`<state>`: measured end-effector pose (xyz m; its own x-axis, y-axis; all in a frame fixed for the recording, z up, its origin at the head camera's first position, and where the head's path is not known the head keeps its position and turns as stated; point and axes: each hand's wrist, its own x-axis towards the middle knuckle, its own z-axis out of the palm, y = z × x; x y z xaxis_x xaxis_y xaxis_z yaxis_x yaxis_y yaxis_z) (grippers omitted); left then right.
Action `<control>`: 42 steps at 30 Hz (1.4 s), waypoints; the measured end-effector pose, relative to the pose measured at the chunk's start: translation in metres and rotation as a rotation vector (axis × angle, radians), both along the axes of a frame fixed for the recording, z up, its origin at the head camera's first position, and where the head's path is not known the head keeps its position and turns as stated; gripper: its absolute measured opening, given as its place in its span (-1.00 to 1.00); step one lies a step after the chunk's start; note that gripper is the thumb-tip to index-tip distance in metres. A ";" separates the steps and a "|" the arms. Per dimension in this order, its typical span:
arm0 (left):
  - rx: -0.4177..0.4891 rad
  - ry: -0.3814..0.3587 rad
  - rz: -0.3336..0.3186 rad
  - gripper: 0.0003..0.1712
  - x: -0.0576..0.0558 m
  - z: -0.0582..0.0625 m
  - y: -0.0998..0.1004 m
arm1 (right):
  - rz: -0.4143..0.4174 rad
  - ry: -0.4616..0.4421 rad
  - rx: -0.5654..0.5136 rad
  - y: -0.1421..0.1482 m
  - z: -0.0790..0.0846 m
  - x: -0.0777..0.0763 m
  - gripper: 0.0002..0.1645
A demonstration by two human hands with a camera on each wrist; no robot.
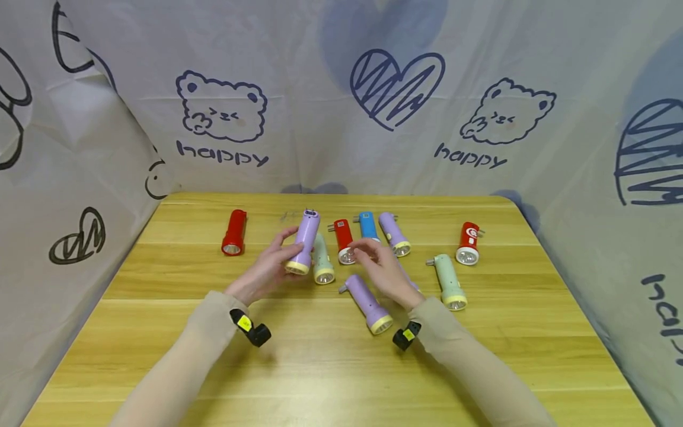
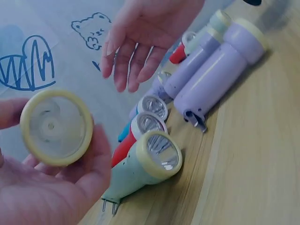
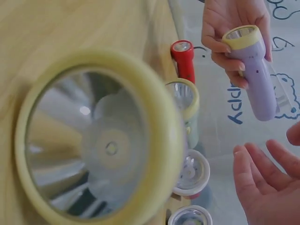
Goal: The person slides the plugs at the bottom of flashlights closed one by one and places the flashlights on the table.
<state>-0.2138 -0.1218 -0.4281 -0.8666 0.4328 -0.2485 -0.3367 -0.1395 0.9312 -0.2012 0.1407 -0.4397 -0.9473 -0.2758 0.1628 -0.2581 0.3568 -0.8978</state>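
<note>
My left hand (image 1: 267, 264) grips a purple flashlight (image 1: 306, 242) with a yellow rim, raised and tilted, its plug end pointing away. In the left wrist view, the lens of that flashlight (image 2: 55, 129) faces the camera. My right hand (image 1: 383, 270) hangs over the group of flashlights with its fingers loosely bent and holds nothing. Below it lies a purple flashlight (image 1: 368, 303) with its plug folded out. Another purple flashlight (image 1: 408, 277) is mostly hidden behind the right hand. A pale green flashlight (image 1: 322, 261) and a red flashlight (image 1: 343, 237) lie between my hands.
Behind my right hand lie a blue flashlight (image 1: 367, 224) and a purple flashlight (image 1: 393, 231). To the right are a green flashlight (image 1: 448, 281) and a red flashlight (image 1: 469, 242). A red flashlight (image 1: 235, 231) lies far left on the wooden table (image 1: 320, 379). A printed curtain (image 1: 309, 118) hangs behind.
</note>
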 end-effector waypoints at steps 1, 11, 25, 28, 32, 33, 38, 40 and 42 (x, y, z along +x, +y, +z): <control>0.016 -0.012 -0.022 -0.27 0.000 0.000 0.001 | -0.001 -0.005 -0.036 0.000 0.001 -0.001 -0.64; 0.045 -0.006 -0.137 -0.24 0.001 -0.003 0.011 | -0.041 -0.078 -0.261 -0.011 0.010 -0.007 -0.62; -0.254 0.242 -0.110 -0.23 0.002 -0.012 0.021 | -0.126 -0.127 -0.474 -0.039 0.022 -0.009 -0.57; -0.390 0.338 -0.055 -0.31 0.004 -0.012 0.026 | -0.134 -0.127 -0.488 -0.042 0.025 -0.008 -0.55; -0.520 0.479 -0.007 -0.37 0.007 -0.012 0.032 | -0.122 -0.173 -0.537 -0.045 0.029 -0.006 -0.52; -0.538 0.510 0.000 -0.38 0.007 -0.012 0.033 | -0.113 -0.195 -0.558 -0.046 0.030 -0.006 -0.51; -0.564 0.619 0.033 -0.40 0.011 -0.011 0.038 | -0.073 -0.285 -0.637 -0.050 0.035 -0.004 -0.46; -0.563 0.650 0.052 -0.43 0.011 -0.011 0.039 | -0.069 -0.313 -0.672 -0.052 0.036 -0.002 -0.47; -0.568 0.685 0.075 -0.46 0.012 -0.012 0.040 | -0.073 -0.337 -0.704 -0.053 0.038 0.000 -0.48</control>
<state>-0.2022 -0.0818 -0.4397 -0.9248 0.3380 0.1746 0.3103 0.4048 0.8601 -0.2015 0.0873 -0.4018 -0.9885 -0.1498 -0.0230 0.0705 -0.3201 -0.9448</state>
